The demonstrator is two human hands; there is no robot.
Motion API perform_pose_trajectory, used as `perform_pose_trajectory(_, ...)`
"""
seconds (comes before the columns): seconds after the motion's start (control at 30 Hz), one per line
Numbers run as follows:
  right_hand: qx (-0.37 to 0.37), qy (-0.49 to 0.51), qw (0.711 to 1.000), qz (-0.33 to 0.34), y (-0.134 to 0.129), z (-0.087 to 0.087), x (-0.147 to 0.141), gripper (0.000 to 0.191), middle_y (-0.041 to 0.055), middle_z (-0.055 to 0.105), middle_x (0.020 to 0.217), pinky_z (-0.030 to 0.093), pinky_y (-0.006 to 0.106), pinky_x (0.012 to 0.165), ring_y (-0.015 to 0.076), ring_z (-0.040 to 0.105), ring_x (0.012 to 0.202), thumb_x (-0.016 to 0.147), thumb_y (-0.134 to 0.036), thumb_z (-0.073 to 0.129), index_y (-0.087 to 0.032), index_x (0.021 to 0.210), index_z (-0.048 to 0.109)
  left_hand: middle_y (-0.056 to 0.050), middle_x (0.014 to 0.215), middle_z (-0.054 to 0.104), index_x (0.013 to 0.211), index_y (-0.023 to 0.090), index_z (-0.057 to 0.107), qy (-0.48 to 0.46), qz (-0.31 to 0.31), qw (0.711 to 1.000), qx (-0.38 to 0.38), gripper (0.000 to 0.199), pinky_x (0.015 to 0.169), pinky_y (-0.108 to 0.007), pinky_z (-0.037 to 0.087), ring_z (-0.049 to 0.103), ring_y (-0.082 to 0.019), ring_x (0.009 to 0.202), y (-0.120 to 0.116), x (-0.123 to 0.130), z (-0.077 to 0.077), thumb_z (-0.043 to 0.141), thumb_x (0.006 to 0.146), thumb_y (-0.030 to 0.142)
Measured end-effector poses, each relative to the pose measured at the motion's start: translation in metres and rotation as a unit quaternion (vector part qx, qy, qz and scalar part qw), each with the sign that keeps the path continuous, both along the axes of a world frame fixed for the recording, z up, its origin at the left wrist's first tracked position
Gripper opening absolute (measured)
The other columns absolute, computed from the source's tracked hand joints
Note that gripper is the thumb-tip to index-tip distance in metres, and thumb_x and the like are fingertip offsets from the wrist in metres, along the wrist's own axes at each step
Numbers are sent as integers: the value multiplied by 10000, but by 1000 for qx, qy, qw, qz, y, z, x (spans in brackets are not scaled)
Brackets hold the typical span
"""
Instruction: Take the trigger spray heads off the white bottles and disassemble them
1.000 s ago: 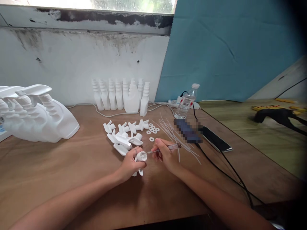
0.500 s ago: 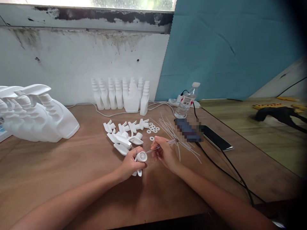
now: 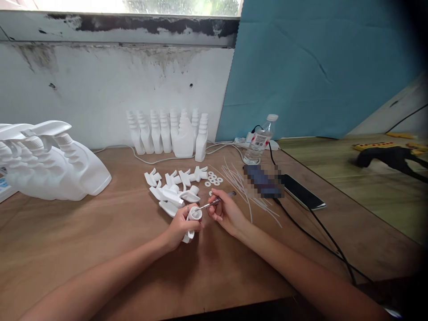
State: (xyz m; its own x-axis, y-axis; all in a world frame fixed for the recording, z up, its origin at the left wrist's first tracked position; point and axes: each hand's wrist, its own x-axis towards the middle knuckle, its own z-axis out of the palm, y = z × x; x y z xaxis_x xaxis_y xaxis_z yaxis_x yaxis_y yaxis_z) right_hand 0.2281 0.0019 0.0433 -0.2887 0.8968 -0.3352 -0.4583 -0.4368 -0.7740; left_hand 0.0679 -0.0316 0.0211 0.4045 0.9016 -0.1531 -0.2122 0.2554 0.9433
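- so one white spray head point(image 3: 196, 216) is sitting in the left hand point(image 3: 178, 229), fingers curling round it, just left of the other hand
- right hand point(image 3: 227, 215) is pinching one thin tool point(image 3: 209, 204), tip sitting at the head's round opening
- eight white bottles point(image 3: 183, 143) are lining the wall point(image 3: 100, 89)
- loose heads point(image 3: 170, 195) and washers point(image 3: 212, 179) are overlapping, can't count those

Left forearm point(image 3: 103, 278) and right forearm point(image 3: 294, 274) angled inward, left fingers point(image 3: 193, 225) curled in, right fingers point(image 3: 219, 194) pinched nearby.
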Motion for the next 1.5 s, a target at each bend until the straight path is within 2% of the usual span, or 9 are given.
perform_pose_trajectory(0.23, 140, -41, 989, -17, -12, 1, -5, 391, 10, 586, 490, 342, 191, 382, 104, 513, 405, 820, -513, 574, -162, 650, 596, 56, 589, 419, 741, 174, 439, -32, 18, 999, -11, 264, 444, -182, 268, 364, -58, 487, -1, 2, 1, 682, 643, 203)
perform_pose_trajectory(0.47, 388, -175, 895, -133, -18, -1, -2, 342, 34, 584, 799, 472, 284, 609, 136, 540, 652, 916, -483, 471, -206, 842, 657, 24, 709, 408, 848, 177, 470, 42, 48, 992, 105, 341, 537, -218, 331, 387, -95, 609, -5, 1, -1, 665, 773, 446)
perform_pose_trajectory(0.7, 186, -84, 959, -199, 0, 2, 2, 243, -46, 449, 647, 326, 195, 422, 91, 438, 517, 795, -432, 610, -210, 762, 519, -62, 911, 484, 911, 173, 542, 117, 52, 942, 311, 434, 766, -306, 405, 468, -183, 820, -1, -11, 30, 428, 878, 590)
perform_pose_trajectory(0.87, 127, -31, 978, -164, 3, -2, 2, 268, -51, 473, 645, 327, 184, 414, 72, 441, 496, 718, -422, 667, -195, 746, 529, -68, 1031, 524, 962, 205, 565, 323, 172, 818, 444, 220, 890, -323, 405, 513, -214, 999, 38, -47, 64, 502, 887, 402)
perform_pose_trajectory(0.97, 118, -30, 980, -157, 4, -7, 3, 272, -50, 479, 632, 327, 183, 411, 73, 444, 485, 723, -429, 667, -191, 755, 539, -51, 1064, 528, 1109, 237, 510, 456, 206, 757, 421, 321, 752, -300, 446, 545, -189, 862, 63, -73, 64, 548, 849, 420)
perform_pose_trajectory(1.13, 208, -111, 965, -117, 11, -4, 6, 373, 5, 608, 748, 408, 218, 468, 115, 558, 539, 839, -552, 504, -203, 933, 599, -71, 1065, 543, 1127, 206, 473, 542, 181, 744, 347, 414, 734, -330, 452, 555, -195, 803, 86, -99, 48, 503, 850, 512)
perform_pose_trajectory(1.23, 335, -226, 913, -59, 22, 6, 6, 352, -3, 628, 660, 452, 255, 567, 129, 577, 531, 905, -514, 436, -209, 916, 611, -107, 1182, 523, 1152, 187, 505, 531, 159, 754, 353, 444, 893, -363, 435, 559, -242, 1020, 93, -105, 40, 480, 861, 522)
perform_pose_trajectory(1.37, 492, -391, 778, -14, 53, 13, -4, 152, 14, 661, 754, 443, 273, 705, 154, 604, 704, 881, -326, 538, -200, 840, 611, -117, 1297, 486, 1222, 186, 515, 517, 155, 757, 370, 474, 947, -373, 434, 538, -260, 1130, 97, -110, 40, 471, 874, 506)
perform_pose_trajectory(1.5, 567, -483, 667, 28, 90, 4, -27, 148, 34, 664, 914, 413, 283, 786, 191, 586, 900, 783, -140, 588, -196, 920, 574, -101, 1329, 475, 1173, 202, 557, 519, 206, 715, 422, 394, 838, -352, 500, 557, -255, 1102, 91, -117, 71, 513, 873, 453)
